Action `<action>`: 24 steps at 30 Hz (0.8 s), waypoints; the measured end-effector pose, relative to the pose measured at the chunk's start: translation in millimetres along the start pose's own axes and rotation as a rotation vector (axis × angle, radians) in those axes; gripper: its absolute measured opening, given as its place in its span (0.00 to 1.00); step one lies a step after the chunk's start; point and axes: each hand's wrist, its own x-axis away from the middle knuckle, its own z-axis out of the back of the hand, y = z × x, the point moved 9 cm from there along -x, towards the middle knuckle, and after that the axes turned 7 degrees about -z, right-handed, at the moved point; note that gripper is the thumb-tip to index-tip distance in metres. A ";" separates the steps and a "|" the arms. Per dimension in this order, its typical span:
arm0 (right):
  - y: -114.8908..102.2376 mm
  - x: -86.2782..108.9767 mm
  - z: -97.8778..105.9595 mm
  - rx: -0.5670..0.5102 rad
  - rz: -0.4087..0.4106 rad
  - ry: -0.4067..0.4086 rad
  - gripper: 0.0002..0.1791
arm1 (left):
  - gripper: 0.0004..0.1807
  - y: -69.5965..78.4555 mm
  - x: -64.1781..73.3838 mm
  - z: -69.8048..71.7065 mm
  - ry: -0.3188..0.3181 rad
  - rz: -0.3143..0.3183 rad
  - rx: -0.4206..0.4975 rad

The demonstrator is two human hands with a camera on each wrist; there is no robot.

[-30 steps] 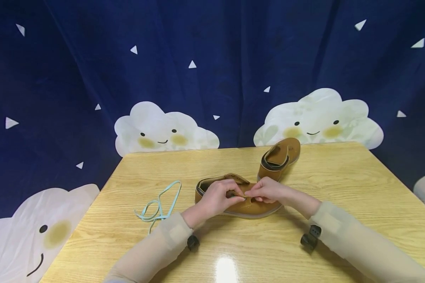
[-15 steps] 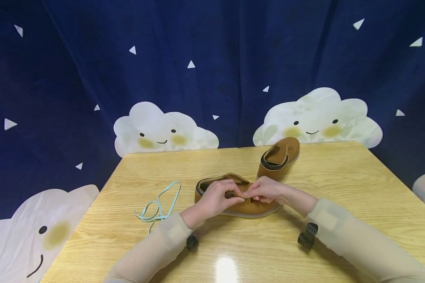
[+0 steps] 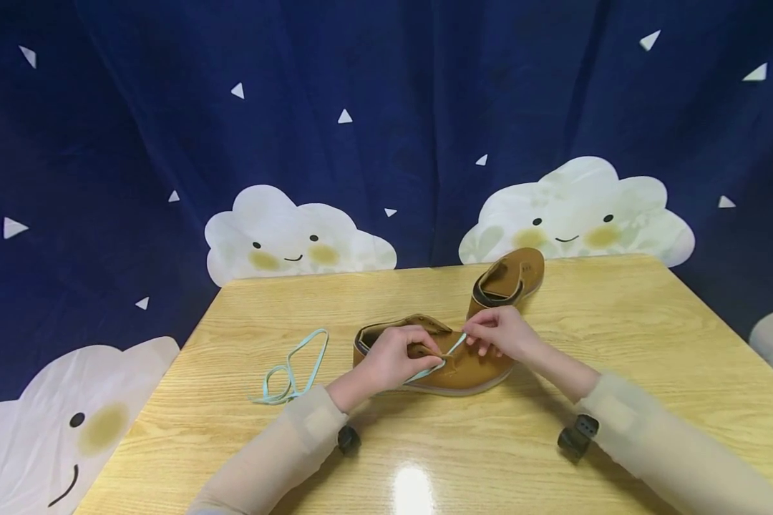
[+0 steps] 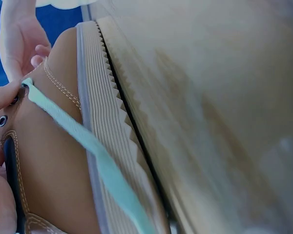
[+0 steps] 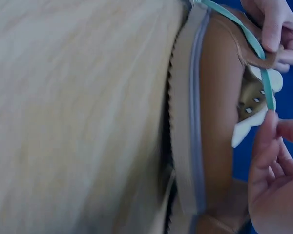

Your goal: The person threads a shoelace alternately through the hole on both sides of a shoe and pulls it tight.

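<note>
A brown leather shoe lies on its sole at mid-table, toe toward the right. My left hand pinches the shoe's eyelet flap between thumb and fingers. A pale turquoise shoelace runs across the shoe's side and through a hole at the flap's front end. Beyond that hole, my right hand pinches the lace's short end above the toe, as the right wrist view also shows. Loops of turquoise lace lie on the wood to the left of the shoe.
A second brown shoe stands behind the first one, close to my right hand. The wooden table ends at a dark blue curtain printed with clouds and triangles. Each wrist wears a small black camera.
My right hand has moved up and right from the flap, drawing the lace end out through the hole. The loops at the left have shifted slightly. My left hand keeps its place on the flap.
</note>
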 end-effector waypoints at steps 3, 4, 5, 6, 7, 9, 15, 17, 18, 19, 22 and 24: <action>-7.7 4.3 14.7 -0.013 0.024 0.028 0.14 | 0.03 -2.4 0.2 1.5 0.009 0.020 0.012; -9.4 5.2 20.0 -0.021 0.025 0.036 0.14 | 0.03 -3.2 0.3 1.6 0.010 0.025 0.017; -9.9 5.6 25.3 -0.039 0.021 0.044 0.15 | 0.03 -3.8 0.4 1.8 0.010 0.030 0.023; -10.1 6.2 30.8 -0.054 0.014 0.052 0.16 | 0.03 -4.1 0.4 2.0 0.010 0.032 0.027; -9.7 6.5 36.2 -0.071 0.006 0.058 0.16 | 0.02 -4.2 0.4 2.0 0.009 0.034 0.033; -7.2 6.9 46.2 -0.121 -0.018 0.068 0.17 | 0.02 -4.6 0.6 1.8 0.004 0.041 0.044; 1.4 8.2 72.0 -0.324 -0.074 0.076 0.09 | 0.02 -5.6 0.6 0.6 -0.013 0.059 0.065; 3.8 8.2 80.1 -0.405 -0.085 0.076 0.09 | 0.02 -6.8 0.7 -0.1 -0.022 0.073 0.074; 4.4 8.5 84.1 -0.446 -0.087 0.076 0.09 | 0.02 -7.4 0.8 -0.2 -0.026 0.079 0.076; 5.2 8.4 88.0 -0.486 -0.090 0.077 0.10 | 0.02 -8.2 0.8 -0.4 -0.032 0.087 0.082; 5.3 8.5 99.2 -0.594 -0.080 0.069 0.12 | 0.02 -10.4 1.7 -0.8 -0.046 0.113 0.097; 4.4 9.0 106.0 -0.649 -0.069 0.062 0.13 | 0.03 -11.3 2.2 -0.7 -0.052 0.126 0.102</action>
